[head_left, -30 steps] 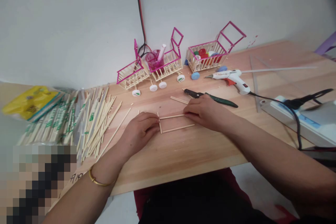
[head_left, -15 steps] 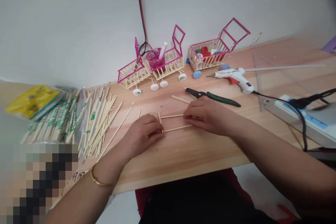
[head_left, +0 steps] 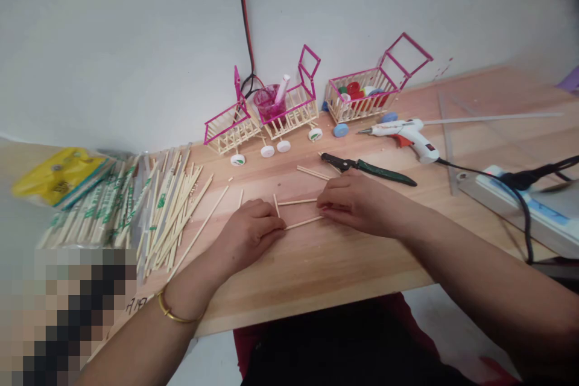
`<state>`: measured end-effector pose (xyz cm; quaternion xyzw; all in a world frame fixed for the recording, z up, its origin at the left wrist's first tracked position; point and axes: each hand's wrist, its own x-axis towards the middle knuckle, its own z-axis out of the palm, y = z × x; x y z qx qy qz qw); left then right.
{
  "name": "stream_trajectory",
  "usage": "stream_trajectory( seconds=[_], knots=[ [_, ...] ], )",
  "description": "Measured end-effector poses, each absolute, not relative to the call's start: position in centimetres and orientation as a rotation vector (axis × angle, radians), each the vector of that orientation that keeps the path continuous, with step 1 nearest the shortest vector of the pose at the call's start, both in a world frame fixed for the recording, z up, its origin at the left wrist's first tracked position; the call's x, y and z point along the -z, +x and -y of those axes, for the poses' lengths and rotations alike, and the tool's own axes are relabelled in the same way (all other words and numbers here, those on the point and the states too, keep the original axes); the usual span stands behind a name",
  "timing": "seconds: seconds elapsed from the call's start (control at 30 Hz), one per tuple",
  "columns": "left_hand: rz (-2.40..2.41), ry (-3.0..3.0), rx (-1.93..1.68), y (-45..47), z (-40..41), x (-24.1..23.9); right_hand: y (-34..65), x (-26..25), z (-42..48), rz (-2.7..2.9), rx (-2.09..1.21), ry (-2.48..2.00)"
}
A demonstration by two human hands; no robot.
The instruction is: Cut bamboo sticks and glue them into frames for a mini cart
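Short wooden sticks lie in a small rectangular outline on the table: a far stick [head_left: 296, 202], a near stick [head_left: 304, 223] and a left crosspiece [head_left: 277, 206]. My left hand [head_left: 256, 232], with a gold bangle at the wrist, has its fingertips pressed together on the near left corner, where crosspiece and near stick meet. My right hand [head_left: 357, 202] is closed at the right ends of the two long sticks; its fingers hide that side. Just beyond the right hand lie garden pruners [head_left: 368, 170] with dark green handles and two loose sticks [head_left: 313, 173].
Behind stand three stick-built carts [head_left: 233, 126] with pink rims and bottle-cap wheels, one holding coloured caps. A white glue gun [head_left: 404, 136] lies right, its cord near a power strip [head_left: 511, 205]. Loose sticks [head_left: 181, 217] and bagged sticks [head_left: 97, 205] lie left.
My left fingers have shifted slightly right against the near corner. My right fingers have closed in a little on the near stick's end. The view has moved slightly.
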<state>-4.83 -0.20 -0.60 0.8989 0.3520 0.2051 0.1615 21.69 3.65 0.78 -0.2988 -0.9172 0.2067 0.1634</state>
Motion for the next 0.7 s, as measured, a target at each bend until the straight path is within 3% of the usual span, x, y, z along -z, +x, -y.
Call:
stream_trajectory(
  seconds=[0.43, 0.7],
  knots=[
    [-1.007, 2.552, -0.586, -4.95, 0.18, 0.57, 21.2, -0.58, -3.39, 2.744, -0.629, -0.837],
    [-1.036, 2.506, -0.592, -5.08, 0.16, 0.58, 20.83, -0.49, -3.44, 2.758, -0.471, -0.951]
  ],
)
